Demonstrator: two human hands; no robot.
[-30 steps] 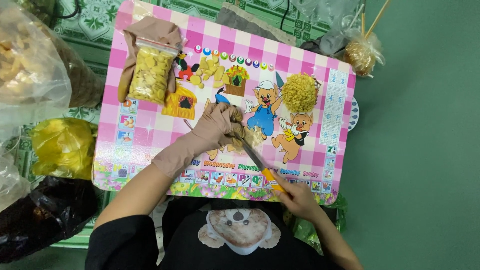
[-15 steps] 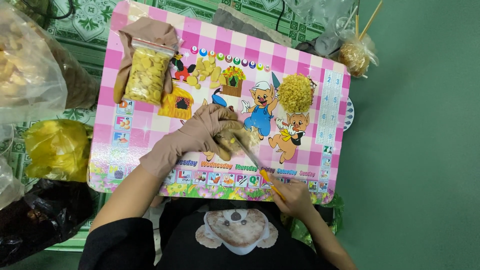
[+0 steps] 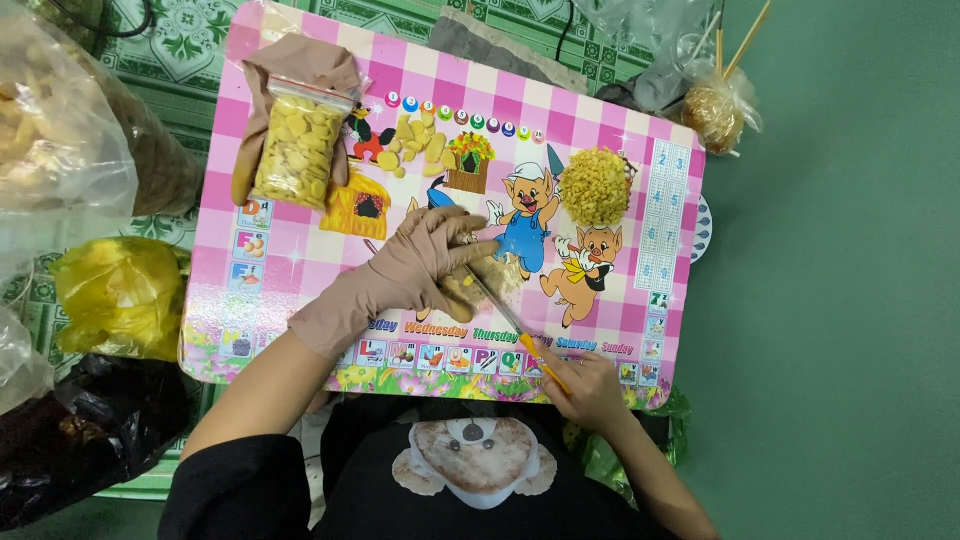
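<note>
Beige latex covered my left hand (image 3: pixel 420 270), which lay curled over a small yellow piece (image 3: pixel 462 290) near the middle of the pink checked tray (image 3: pixel 300 270). My bare right hand (image 3: pixel 590 385) was closed around the orange-handled knife (image 3: pixel 515 325), blade tip touching that piece.

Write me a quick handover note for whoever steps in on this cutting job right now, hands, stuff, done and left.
Left hand, gloved, presses yellow pieces onto the pink checked board.
Right hand, bare, holds the orange-handled knife, blade at those pieces.
Done, by the look of it: a heap of fine yellow shreds at upper right.
Probably left: loose whole pieces at top centre, plus a filled zip bag at upper left.
</note>
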